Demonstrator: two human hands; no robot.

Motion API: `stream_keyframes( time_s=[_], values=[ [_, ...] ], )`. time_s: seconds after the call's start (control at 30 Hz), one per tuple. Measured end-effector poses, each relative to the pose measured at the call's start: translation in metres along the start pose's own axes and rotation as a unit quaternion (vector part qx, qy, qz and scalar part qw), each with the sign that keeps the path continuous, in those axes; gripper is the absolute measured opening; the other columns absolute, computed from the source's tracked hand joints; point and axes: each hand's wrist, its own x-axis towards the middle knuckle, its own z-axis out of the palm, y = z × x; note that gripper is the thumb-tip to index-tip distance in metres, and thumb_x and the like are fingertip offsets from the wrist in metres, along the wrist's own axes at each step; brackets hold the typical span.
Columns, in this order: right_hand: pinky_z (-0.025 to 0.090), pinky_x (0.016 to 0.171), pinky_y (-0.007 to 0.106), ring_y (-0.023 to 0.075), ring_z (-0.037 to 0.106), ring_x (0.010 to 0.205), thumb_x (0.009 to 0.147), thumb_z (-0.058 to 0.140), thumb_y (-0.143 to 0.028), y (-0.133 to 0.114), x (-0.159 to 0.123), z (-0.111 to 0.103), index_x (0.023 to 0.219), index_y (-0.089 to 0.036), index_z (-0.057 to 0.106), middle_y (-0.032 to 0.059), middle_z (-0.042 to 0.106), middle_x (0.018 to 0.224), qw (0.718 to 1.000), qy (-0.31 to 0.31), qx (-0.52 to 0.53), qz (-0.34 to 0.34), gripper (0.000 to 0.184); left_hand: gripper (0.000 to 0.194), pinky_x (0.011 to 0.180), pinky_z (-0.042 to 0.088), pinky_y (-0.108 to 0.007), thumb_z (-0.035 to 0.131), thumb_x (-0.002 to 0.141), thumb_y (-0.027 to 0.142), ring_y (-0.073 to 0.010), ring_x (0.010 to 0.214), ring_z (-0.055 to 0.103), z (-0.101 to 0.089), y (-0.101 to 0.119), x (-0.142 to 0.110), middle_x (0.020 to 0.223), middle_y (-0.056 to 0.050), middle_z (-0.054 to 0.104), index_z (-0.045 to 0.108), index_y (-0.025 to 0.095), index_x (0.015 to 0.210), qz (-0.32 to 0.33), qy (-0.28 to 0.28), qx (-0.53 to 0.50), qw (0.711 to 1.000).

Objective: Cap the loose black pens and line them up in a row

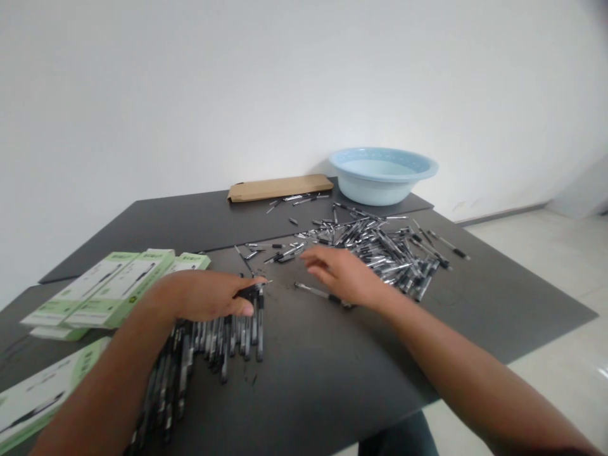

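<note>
My left hand (206, 296) is closed on a pen (249, 291), whose pointed tip sticks out past the fingertips to the right. Beneath that hand lie rows of capped black-and-clear pens (223, 345), partly hidden by the hand and forearm. My right hand (344, 273) hovers over the table with fingers stretched and slightly apart, holding nothing that shows. A single uncapped pen (313, 291) lies just under it, its grip end partly behind the wrist. Past the right hand spreads a heap of loose pens (384, 247), with small caps (308, 235) scattered along its left side.
On the left are stacked green-and-white pen boxes (114, 282), and another box (47, 389) lies nearer. A flat brown cardboard piece (280, 188) and a light blue basin (380, 187) stand at the back by the wall. The dark table (304, 380) ends at the right.
</note>
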Motion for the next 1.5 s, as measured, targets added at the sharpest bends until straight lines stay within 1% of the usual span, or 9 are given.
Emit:
stream_keyframes(
  time_s=[0.07,0.1,0.17,0.27,0.47,0.7,1.03,1.3,1.5],
  values=[
    [0.044,0.079,0.027,0.0182,0.062,0.094,0.092,0.045,-0.027,0.028,0.005,-0.027,0.112,-0.02,0.059,0.0059,0.068,0.104,0.984,-0.014,-0.141,0.111,0.025,0.067,0.094,0.042,-0.04,0.038,0.09,0.053,-0.031,0.118,0.053,-0.002,0.001,-0.001,0.137,-0.015,0.051,0.029,0.02,0.147,-0.023,-0.024,-0.003,0.999],
    [0.043,0.078,0.027,0.0187,0.061,0.094,0.093,0.043,-0.027,0.043,0.006,-0.039,0.107,-0.02,0.061,0.0059,0.068,0.103,0.962,-0.043,-0.214,0.166,0.024,0.067,0.096,0.041,-0.041,0.037,0.09,0.053,-0.0315,0.12,0.051,-0.002,0.002,-0.001,0.139,-0.015,0.049,0.028,0.021,0.148,-0.029,-0.035,-0.007,0.999],
    [0.042,0.072,0.027,0.0207,0.062,0.086,0.088,0.048,-0.023,0.068,0.006,-0.056,0.093,-0.016,0.065,0.0088,0.069,0.093,0.946,-0.081,-0.241,0.202,0.019,0.067,0.096,0.04,-0.042,0.037,0.09,0.053,-0.0322,0.12,0.051,-0.003,0.003,-0.001,0.139,-0.015,0.049,0.028,0.021,0.148,-0.028,-0.034,-0.01,0.999],
    [0.042,0.066,0.025,0.0192,0.063,0.078,0.083,0.056,-0.023,0.086,0.001,-0.059,0.085,-0.016,0.066,0.0079,0.07,0.087,0.933,-0.136,-0.253,0.218,0.013,0.067,0.095,0.041,-0.042,0.038,0.089,0.053,-0.0328,0.118,0.053,-0.003,0.005,0.0,0.138,-0.015,0.05,0.028,0.022,0.148,-0.025,-0.031,-0.01,0.999],
    [0.045,0.071,0.029,0.0256,0.065,0.088,0.08,0.06,-0.031,0.071,0.0,-0.03,0.092,-0.016,0.067,0.0129,0.07,0.097,0.916,-0.177,-0.29,0.215,0.021,0.065,0.092,0.043,-0.042,0.04,0.09,0.049,-0.0341,0.114,0.056,-0.001,0.007,0.001,0.134,-0.018,0.053,0.031,0.018,0.147,-0.02,-0.022,-0.013,0.999],
    [0.045,0.081,0.037,0.0299,0.063,0.099,0.086,0.048,-0.022,0.062,0.003,-0.011,0.097,-0.012,0.067,0.0198,0.068,0.102,0.906,-0.163,-0.335,0.202,0.024,0.066,0.094,0.042,-0.041,0.039,0.09,0.052,-0.0328,0.118,0.053,-0.002,0.007,-0.001,0.137,-0.016,0.05,0.029,0.02,0.147,-0.029,-0.034,-0.014,0.999],
    [0.044,0.073,0.03,0.0252,0.063,0.093,0.089,0.045,-0.026,0.064,0.006,-0.015,0.1,-0.017,0.06,0.0124,0.067,0.103,0.917,-0.127,-0.327,0.189,0.021,0.066,0.093,0.042,-0.041,0.037,0.09,0.052,-0.0324,0.117,0.054,-0.003,0.009,-0.004,0.137,-0.014,0.051,0.028,0.022,0.148,-0.039,-0.035,-0.017,0.998],
    [0.04,0.076,0.028,0.0225,0.061,0.095,0.089,0.048,-0.032,0.056,0.007,-0.002,0.103,-0.022,0.058,0.0067,0.067,0.103,0.941,-0.12,-0.288,0.133,0.02,0.066,0.092,0.043,-0.037,0.037,0.09,0.05,-0.03,0.115,0.055,-0.002,0.01,0.0,0.133,-0.015,0.055,0.028,0.019,0.148,-0.03,-0.041,-0.009,0.999],
    [0.04,0.078,0.029,0.0234,0.058,0.097,0.087,0.053,-0.033,0.058,0.007,0.012,0.096,-0.019,0.06,0.0092,0.063,0.104,0.946,-0.116,-0.279,0.115,0.018,0.066,0.085,0.046,-0.035,0.038,0.09,0.048,-0.0289,0.107,0.06,-0.004,0.009,-0.001,0.119,-0.012,0.066,0.029,0.017,0.147,-0.038,-0.041,-0.036,0.998]
  ],
)
